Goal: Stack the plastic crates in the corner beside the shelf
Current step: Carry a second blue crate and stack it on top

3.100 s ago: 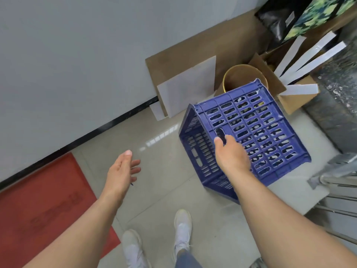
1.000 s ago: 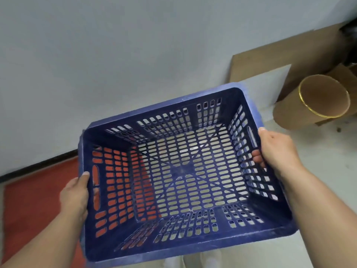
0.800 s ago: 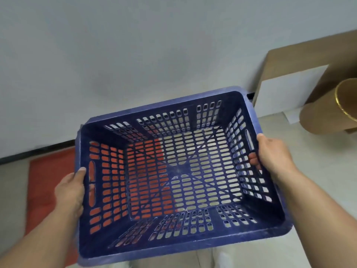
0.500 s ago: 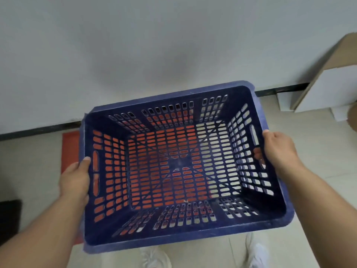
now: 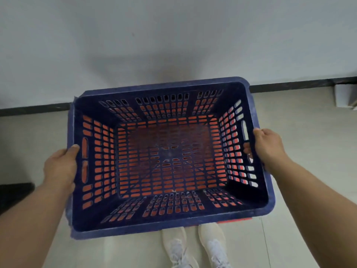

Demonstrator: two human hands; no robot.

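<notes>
The blue crate [image 5: 170, 153] is held open side up, clear of the floor [image 5: 309, 142], in front of the white wall [image 5: 173, 35] and above the white shoes [image 5: 193, 246]. The left hand [image 5: 59, 167] is wrapped over the crate's left rim, thumb on top beside the handle slot; the right hand [image 5: 268, 147] is curled round the crate's right rim, with its fingers hooked in through the side wall. Through the slotted base of the crate a red surface [image 5: 168, 151] is seen, and a sliver of red shows under the crate's near right corner. Whether this is a second crate or only a mat cannot be told through the lattice.

The step in hand is judged to be the carrying of the crate to its stacking place; neither the shelf nor the corner is in view. The crate should be kept level, so that both rims bear evenly on the hands and the load does not swing toward one wrist. A gap should be kept between the crate's far edge and the wall, since a knock there would twist the grip. When it is lowered, all four corners should be lined up with whatever lies below the crate before any weight is released. The fingers hooked through the right wall should be drawn out early, as they could be trapped if the crate nests into another.
</notes>
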